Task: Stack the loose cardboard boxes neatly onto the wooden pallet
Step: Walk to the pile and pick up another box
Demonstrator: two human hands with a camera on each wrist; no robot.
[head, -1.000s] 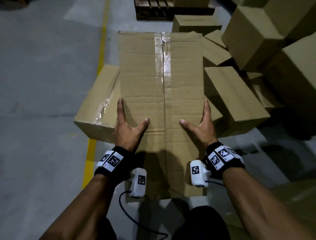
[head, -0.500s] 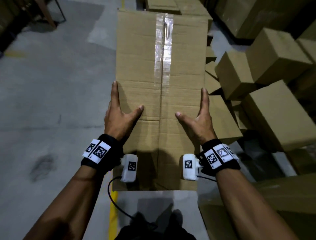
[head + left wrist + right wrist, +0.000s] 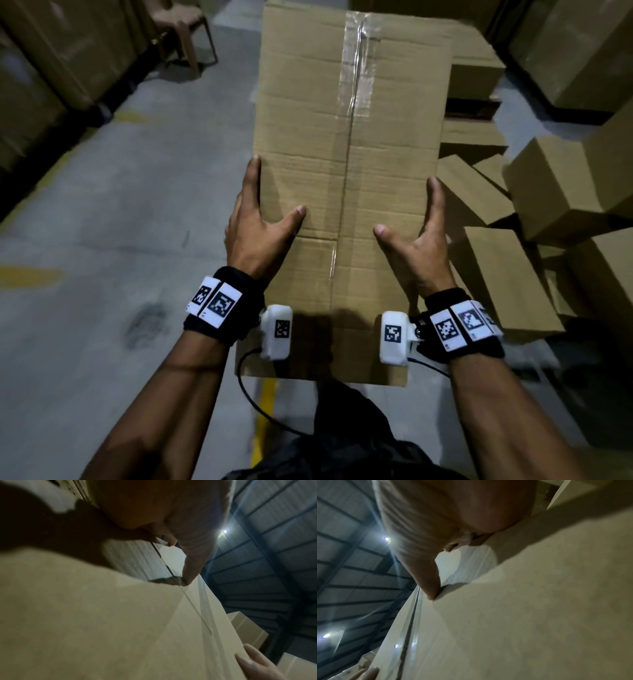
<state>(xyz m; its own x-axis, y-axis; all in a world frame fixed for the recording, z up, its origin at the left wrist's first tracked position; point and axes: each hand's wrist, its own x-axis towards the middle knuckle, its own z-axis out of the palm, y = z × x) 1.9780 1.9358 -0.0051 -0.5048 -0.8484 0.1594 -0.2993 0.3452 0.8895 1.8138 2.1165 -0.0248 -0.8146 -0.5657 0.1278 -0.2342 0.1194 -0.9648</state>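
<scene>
While the view has swung since a second ago, from a floor heap of cartons with a pallet at the far edge to an aisle with a plastic chair (image 3: 186, 31) at far left beside tall stacked cartons (image 3: 65, 51), the grip on the carried box looks the same. On the left, the left hand (image 3: 255, 236) clamps the box's left side, fingers running down that side and thumb spread flat across the top face. Between the hands, the taped cardboard box (image 3: 349, 144) is held up off the concrete floor (image 3: 113, 212), long axis pointing away, tape seam down its middle. On the right, the right hand (image 3: 419, 246) mirrors the left, thumb on top and fingers along the right side. Further right, loose boxes (image 3: 555, 192) lie jumbled on the floor, near and far. No wooden pallet can be made out now; it may be hidden behind the box. My reading is that the box is mid-carry after a turn, with placing not yet done and many cartons left.
</scene>
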